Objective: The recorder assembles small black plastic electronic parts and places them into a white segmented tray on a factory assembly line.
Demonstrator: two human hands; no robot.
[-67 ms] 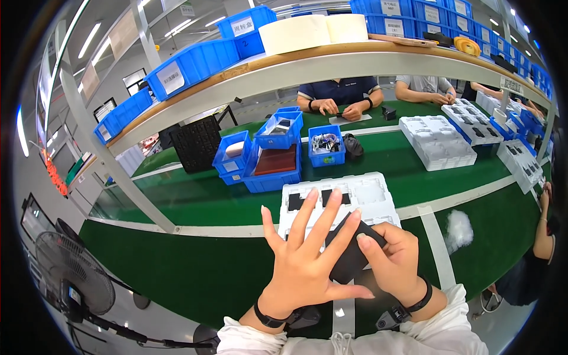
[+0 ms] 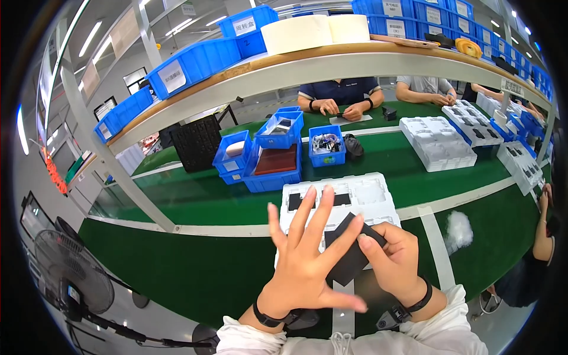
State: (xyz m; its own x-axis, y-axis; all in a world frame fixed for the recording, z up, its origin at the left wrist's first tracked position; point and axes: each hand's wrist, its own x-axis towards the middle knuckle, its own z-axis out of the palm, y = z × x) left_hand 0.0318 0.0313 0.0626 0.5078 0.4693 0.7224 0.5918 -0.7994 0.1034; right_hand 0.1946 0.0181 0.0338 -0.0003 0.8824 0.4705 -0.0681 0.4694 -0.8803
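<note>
R hand [image 2: 399,260]: grip narrow, thumb on top, pinching black flat piece [image 2: 348,267] by its R edge. L hand [image 2: 300,277]: grip wide, fingers spread, index across the piece; can't tell if touching. Piece overlaps nr edge of white tray [image 2: 387,204] in view, tray on green desk [image 2: 160,254]. Blue bin [image 2: 329,160] w/ small parts behind.

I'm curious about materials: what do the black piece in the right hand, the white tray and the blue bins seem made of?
Black piece: matt, perhaps foam or plastic; its dull surface leaves this open.
White tray: probably moulded plastic or foam, matt, judging by its shaped recesses.
Blue bins: likely rigid plastic, slightly glossy, with even colour and straight walls.
</note>
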